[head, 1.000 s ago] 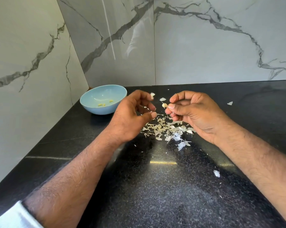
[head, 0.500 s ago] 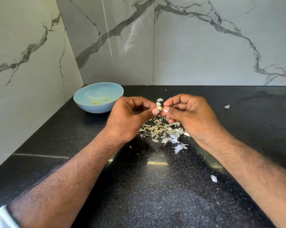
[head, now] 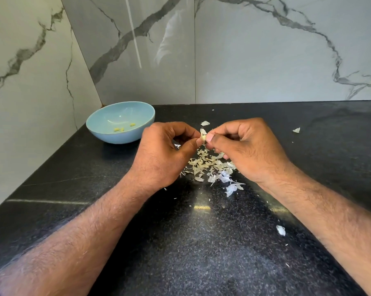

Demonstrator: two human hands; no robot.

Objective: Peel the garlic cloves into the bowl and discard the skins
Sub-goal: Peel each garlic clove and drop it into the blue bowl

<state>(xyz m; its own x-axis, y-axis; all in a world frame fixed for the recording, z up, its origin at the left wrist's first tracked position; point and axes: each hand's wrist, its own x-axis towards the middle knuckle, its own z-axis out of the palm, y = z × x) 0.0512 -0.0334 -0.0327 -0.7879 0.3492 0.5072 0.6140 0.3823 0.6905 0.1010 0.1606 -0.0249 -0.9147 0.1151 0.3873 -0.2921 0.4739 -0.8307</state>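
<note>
A small pale garlic clove [head: 203, 136] with loose skin is pinched between the fingertips of both hands above the black counter. My left hand [head: 163, 152] holds it from the left with thumb and forefinger. My right hand [head: 246, 146] pinches it from the right, fingers curled. Below them lies a pile of dry garlic skins [head: 210, 167]. A light blue bowl [head: 99, 129] stands at the back left and holds a few peeled yellowish cloves [head: 119, 129].
The black stone counter [head: 180, 242] runs into a corner of grey-veined marble walls [head: 265, 56] at back and left. Stray skin flakes lie at the back right [head: 296, 130], behind the hands [head: 205, 123] and at the front right [head: 280, 230].
My hands came together from slightly apart and now both pinch the clove. The left thumb has closed in against it. The camera view has shifted a little.
</note>
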